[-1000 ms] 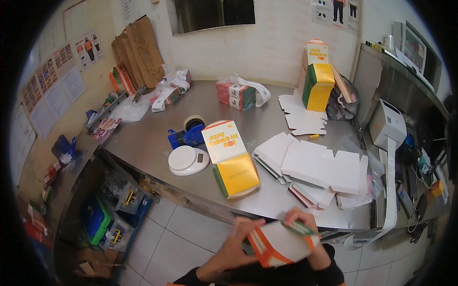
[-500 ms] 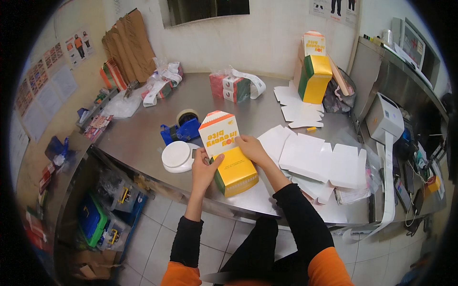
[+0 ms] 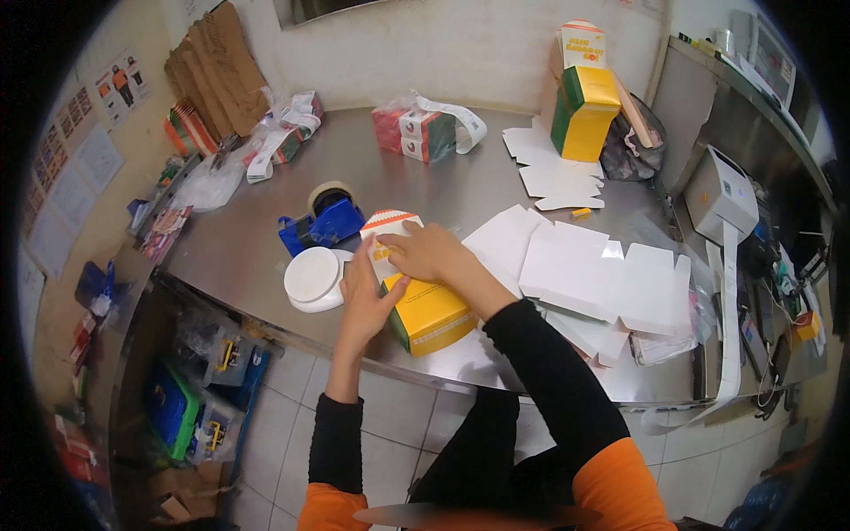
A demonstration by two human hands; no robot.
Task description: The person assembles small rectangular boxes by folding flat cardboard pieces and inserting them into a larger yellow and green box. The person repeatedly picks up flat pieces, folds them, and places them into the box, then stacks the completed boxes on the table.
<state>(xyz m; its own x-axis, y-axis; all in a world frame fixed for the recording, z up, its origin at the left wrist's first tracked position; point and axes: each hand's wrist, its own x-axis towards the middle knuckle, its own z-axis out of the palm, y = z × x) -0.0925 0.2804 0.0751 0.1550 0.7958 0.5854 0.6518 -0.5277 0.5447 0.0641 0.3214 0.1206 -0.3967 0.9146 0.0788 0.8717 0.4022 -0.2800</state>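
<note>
A yellow and green carton (image 3: 435, 317) with a raised white back panel edged in orange lies tilted toward me at the table's front edge. My left hand (image 3: 361, 296) grips its left side, thumb on the yellow face and fingers up along the white panel. Across that panel reaches my right hand (image 3: 431, 255), fingers bent and pressing on it near the left fingertips; the right hand hides much of the panel. Just left of the carton sits a round white scale (image 3: 312, 275), with a blue tape dispenser (image 3: 329, 225) behind it.
Flat white carton blanks (image 3: 567, 270) lie to the right. Another assembled yellow carton (image 3: 586, 115) stands at the back right. Wrapped red and green packs (image 3: 416, 133) sit at the back. At far right, a white printer (image 3: 722, 195) trails a long paper strip.
My right hand has moved left and up over the white panel, covering much of it. The panel leans further back, and my left fingers reach higher along it. The whole view has shifted slightly.
</note>
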